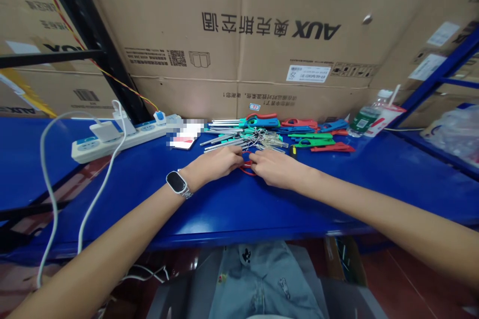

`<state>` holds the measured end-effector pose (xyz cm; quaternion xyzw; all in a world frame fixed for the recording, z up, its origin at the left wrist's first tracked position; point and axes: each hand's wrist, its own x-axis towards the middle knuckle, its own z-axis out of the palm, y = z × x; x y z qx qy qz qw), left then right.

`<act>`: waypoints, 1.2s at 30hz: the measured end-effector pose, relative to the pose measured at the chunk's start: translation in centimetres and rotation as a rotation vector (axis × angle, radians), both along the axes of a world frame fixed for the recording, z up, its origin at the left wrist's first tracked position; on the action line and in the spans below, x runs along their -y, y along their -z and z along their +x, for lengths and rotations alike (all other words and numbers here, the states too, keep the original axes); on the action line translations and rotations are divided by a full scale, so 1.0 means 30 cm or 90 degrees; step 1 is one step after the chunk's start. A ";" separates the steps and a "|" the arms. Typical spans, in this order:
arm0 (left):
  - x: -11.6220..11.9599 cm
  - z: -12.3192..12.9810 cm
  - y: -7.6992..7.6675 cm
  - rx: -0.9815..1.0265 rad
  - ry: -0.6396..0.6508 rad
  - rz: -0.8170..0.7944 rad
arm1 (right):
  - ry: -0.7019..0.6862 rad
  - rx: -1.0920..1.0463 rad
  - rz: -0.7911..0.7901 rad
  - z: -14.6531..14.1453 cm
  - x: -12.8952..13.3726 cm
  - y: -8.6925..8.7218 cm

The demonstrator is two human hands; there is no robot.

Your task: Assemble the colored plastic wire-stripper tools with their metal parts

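Note:
My left hand [223,161], with a watch [176,183] on its wrist, has its fingers closed at the left side of a red lighter handle shell [247,171]. Opposite it, my right hand [275,167] is pinched at the shell's right side. The fingers partly hide the shell, and small parts inside cannot be made out. Just behind the hands lies a heap of lighter inner parts [258,137] with metal tubes, thin wires and clear pieces. To its right are green handle shells [312,139], red shells [333,147] and blue shells [331,126].
A white power strip [108,143] with plugs and cables stands at the left. A bottle [362,118] and a red-white cup [385,118] are at the back right. A black-yellow tool [293,151] lies by my right hand. Large cardboard boxes [269,60] wall the blue table [224,214].

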<state>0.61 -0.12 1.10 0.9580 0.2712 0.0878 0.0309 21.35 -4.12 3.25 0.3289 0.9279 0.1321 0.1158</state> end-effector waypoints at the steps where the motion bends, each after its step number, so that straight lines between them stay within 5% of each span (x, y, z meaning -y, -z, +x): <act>1: 0.006 -0.001 0.000 0.000 -0.007 0.005 | -0.002 -0.006 0.000 0.009 0.009 0.002; 18: 0.001 -0.040 -0.004 -0.003 -0.024 0.001 | 0.019 -0.364 -0.010 0.105 0.040 0.111; 27: 0.018 -0.069 0.016 0.062 -0.023 -0.023 | 0.053 -0.304 0.046 0.078 0.043 0.092; 36: 0.015 -0.131 0.008 0.093 -0.075 -0.095 | 0.089 -0.325 -0.003 0.072 0.042 0.062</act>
